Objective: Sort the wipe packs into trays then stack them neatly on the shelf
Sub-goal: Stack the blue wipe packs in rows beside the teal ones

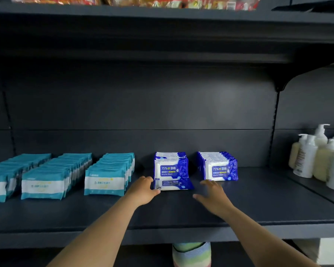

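Two rows of blue alcohol wipe packs (171, 166) stand upright on the dark shelf (258, 199), right of three rows of teal wipe packs (106, 174); no trays are visible. One fallen blue pack (173, 185) lies flat at the near end of the left blue row. The left hand (143, 189) touches its left edge, fingers loosely curved, probably to stand it up. The right hand (212, 195) hovers just right, fingers spread wide, holding nothing. White pump bottles (312, 153) stand far right.
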`<state>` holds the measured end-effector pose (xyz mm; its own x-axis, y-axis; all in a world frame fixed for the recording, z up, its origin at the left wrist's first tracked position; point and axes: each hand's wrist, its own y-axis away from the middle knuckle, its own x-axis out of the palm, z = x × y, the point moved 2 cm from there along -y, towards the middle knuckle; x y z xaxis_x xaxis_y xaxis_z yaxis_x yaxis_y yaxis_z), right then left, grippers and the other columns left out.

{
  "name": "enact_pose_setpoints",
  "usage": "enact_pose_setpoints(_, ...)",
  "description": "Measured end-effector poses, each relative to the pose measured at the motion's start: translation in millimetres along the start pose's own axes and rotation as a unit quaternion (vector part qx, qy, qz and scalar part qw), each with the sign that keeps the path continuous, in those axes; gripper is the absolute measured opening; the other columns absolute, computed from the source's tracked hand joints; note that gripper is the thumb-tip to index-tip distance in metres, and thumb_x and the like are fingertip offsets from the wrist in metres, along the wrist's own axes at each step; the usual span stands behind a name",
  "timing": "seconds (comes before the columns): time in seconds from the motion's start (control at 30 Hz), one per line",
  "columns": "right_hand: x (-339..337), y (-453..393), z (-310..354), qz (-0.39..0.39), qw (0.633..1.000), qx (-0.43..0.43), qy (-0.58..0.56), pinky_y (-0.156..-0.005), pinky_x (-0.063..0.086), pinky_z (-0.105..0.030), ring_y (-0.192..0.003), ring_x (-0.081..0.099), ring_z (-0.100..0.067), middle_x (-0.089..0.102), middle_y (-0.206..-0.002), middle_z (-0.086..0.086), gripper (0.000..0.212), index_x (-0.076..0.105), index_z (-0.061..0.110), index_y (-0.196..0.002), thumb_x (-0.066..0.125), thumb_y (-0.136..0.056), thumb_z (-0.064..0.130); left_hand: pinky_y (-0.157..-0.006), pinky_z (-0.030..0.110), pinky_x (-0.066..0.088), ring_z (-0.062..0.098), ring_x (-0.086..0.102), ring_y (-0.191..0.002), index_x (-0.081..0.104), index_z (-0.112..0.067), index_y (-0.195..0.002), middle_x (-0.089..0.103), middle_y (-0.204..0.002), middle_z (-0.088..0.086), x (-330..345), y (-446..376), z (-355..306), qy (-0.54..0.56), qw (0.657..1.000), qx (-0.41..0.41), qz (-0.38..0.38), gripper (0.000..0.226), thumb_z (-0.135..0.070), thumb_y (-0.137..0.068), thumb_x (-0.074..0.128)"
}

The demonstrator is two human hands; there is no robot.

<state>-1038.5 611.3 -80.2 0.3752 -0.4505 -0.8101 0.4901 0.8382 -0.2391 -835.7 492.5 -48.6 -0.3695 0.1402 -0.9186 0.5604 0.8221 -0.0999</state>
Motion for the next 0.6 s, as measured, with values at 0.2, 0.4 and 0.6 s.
enact_pose_setpoints(0.2, 23, -50, -4, -0.01, 0.994, -0.004, -0.105, -0.083, 0.036, -0.019, -0.107, 0.048, -0.009, 0.053, -0.126, -0.001, 0.049, 0.05, 0.016, -0.128, 0.066, -0.087, 0.037, -0.082, 0.023, 0.038, 0.013, 0.052, -0.102, 0.053, -0.015, -0.125, 0.052, -0.129, 0.001, 20, -47, 12, 0.105, 0.994, -0.031, -0.008, 0.042, -0.039, -0.091, 0.056)
enact_pose_setpoints(0.4, 37, -83, -13, 0.023, 0.98, 0.019, -0.195, -0.074, 0.047, -0.016, -0.091, 0.059, -0.005, 0.06, -0.092, 0.01, 0.039, 0.055, 0.018, -0.113, 0.072, -0.082, 0.034, -0.086, 0.024, 0.044, 0.007, 0.057, -0.101, 0.06, -0.023, -0.112, 0.062, -0.112, -0.008, 50, -69, 22, 0.243, 0.967, -0.048, -0.061, 0.03, -0.032, -0.084, 0.066)
enact_pose_setpoints(0.6, 41, -93, -15, 0.041, 0.971, 0.001, -0.237, -0.075, 0.052, -0.019, -0.09, 0.06, -0.006, 0.061, -0.098, 0.004, 0.049, 0.051, 0.022, -0.118, 0.079, -0.077, 0.023, -0.065, 0.013, 0.047, 0.005, 0.058, -0.094, 0.054, -0.023, -0.115, 0.058, -0.107, -0.008, 54, -76, 20, 0.338, 0.938, -0.038, -0.06, 0.047, -0.015, -0.075, 0.076)
